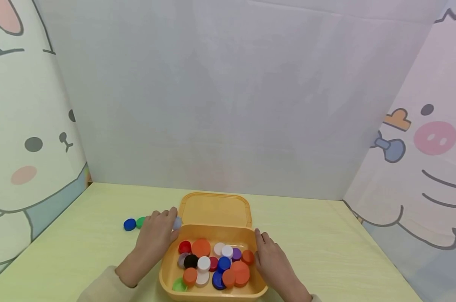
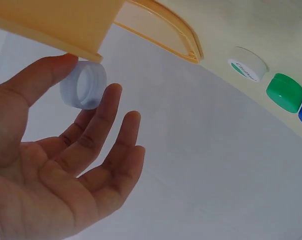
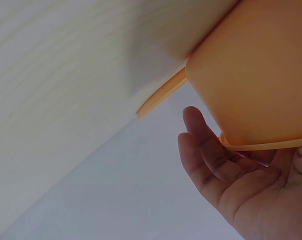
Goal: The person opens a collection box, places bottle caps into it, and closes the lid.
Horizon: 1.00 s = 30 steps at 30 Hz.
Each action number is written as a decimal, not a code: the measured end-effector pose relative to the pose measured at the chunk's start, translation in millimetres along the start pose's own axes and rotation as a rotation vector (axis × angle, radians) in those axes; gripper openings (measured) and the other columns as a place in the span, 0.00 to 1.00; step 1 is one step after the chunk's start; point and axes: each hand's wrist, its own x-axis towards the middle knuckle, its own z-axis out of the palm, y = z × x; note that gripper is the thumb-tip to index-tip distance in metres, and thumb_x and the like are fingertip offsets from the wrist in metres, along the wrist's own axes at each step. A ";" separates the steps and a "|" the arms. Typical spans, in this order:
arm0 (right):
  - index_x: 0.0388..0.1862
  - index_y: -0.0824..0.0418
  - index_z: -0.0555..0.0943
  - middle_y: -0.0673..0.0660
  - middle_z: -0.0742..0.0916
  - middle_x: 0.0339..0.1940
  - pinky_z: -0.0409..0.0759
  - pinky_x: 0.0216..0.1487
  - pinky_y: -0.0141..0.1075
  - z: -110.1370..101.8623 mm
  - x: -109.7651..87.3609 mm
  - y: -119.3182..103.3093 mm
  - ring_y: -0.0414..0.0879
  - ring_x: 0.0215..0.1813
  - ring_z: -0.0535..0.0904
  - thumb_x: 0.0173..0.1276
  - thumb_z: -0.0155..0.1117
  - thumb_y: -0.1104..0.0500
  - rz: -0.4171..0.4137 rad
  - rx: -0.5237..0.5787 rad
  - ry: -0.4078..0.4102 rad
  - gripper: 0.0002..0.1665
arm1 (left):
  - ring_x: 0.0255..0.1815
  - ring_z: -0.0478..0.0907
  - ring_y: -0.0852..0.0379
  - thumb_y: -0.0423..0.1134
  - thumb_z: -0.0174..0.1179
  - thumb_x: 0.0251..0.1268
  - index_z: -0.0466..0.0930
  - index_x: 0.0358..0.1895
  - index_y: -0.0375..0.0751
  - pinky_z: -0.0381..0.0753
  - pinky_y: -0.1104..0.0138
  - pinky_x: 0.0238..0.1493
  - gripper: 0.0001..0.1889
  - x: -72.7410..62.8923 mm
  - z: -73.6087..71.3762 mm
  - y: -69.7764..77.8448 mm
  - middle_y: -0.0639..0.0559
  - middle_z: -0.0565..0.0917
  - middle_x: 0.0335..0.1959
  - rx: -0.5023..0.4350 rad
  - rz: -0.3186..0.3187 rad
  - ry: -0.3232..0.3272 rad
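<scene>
My left hand (image 1: pixel 156 233) pinches a pale translucent bottle cap (image 2: pixel 83 86) between thumb and fingertips, just outside the far left corner of an orange plastic box (image 1: pixel 212 297). In the left wrist view that cap's hollow side shows, close to the box rim. My right hand (image 1: pixel 274 262) grips the box's right rim, some fingers outside the wall. Inside the box lie many bottle caps, among them a black cap (image 1: pixel 191 261), a large orange cap (image 1: pixel 240 273), a light green cap (image 1: pixel 180 285) and a purple cap (image 1: pixel 236 253).
Behind the box lies its orange lid (image 1: pixel 215 209). Left of it on the pale yellow table (image 1: pixel 311 226) stand a blue cap (image 1: pixel 130 224), a green cap (image 1: pixel 140 222) and a white printed cap (image 2: pixel 247 64), which my left hand hides in the head view. A grey sheet (image 1: pixel 220 100) closes the back.
</scene>
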 end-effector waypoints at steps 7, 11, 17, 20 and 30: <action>0.62 0.69 0.66 0.63 0.78 0.48 0.79 0.46 0.45 0.8 0.2 -0.4 0.51 0.39 0.77 0.61 0.53 0.61 0.010 -0.002 -0.009 0.29 | 0.31 0.72 0.50 0.46 0.68 0.46 0.75 0.41 0.40 0.76 0.60 0.35 0.20 -2.7 0.5 9.3 0.46 0.81 0.33 -0.021 0.010 -0.014; 0.62 0.69 0.66 0.62 0.78 0.48 0.79 0.45 0.45 0.6 0.2 -0.9 0.49 0.38 0.76 0.61 0.53 0.61 0.016 -0.005 -0.014 0.29 | 0.35 0.73 0.49 0.48 0.69 0.45 0.75 0.42 0.42 0.78 0.58 0.40 0.21 -6.4 -1.2 18.9 0.47 0.81 0.35 -0.022 0.035 -0.018; 0.63 0.68 0.66 0.62 0.77 0.48 0.79 0.46 0.45 0.7 1.2 -0.7 0.49 0.39 0.76 0.61 0.53 0.60 0.026 -0.001 -0.022 0.30 | 0.37 0.72 0.50 0.48 0.68 0.46 0.76 0.43 0.43 0.76 0.58 0.43 0.21 -10.5 2.0 34.5 0.48 0.80 0.36 -0.057 0.069 -0.078; 0.63 0.68 0.65 0.62 0.77 0.48 0.79 0.46 0.45 0.9 1.6 -0.7 0.49 0.39 0.76 0.62 0.53 0.60 0.032 0.003 -0.029 0.30 | 0.37 0.72 0.51 0.49 0.68 0.46 0.77 0.43 0.43 0.75 0.58 0.43 0.21 -12.6 6.7 40.7 0.49 0.80 0.37 -0.089 0.092 -0.111; 0.63 0.68 0.65 0.62 0.77 0.48 0.78 0.46 0.46 1.4 2.0 -0.7 0.49 0.38 0.76 0.62 0.53 0.60 0.039 0.019 -0.038 0.30 | 0.33 0.71 0.56 0.52 0.68 0.45 0.79 0.37 0.46 0.76 0.60 0.45 0.18 -12.8 23.4 48.0 0.55 0.79 0.29 -0.116 0.159 -0.134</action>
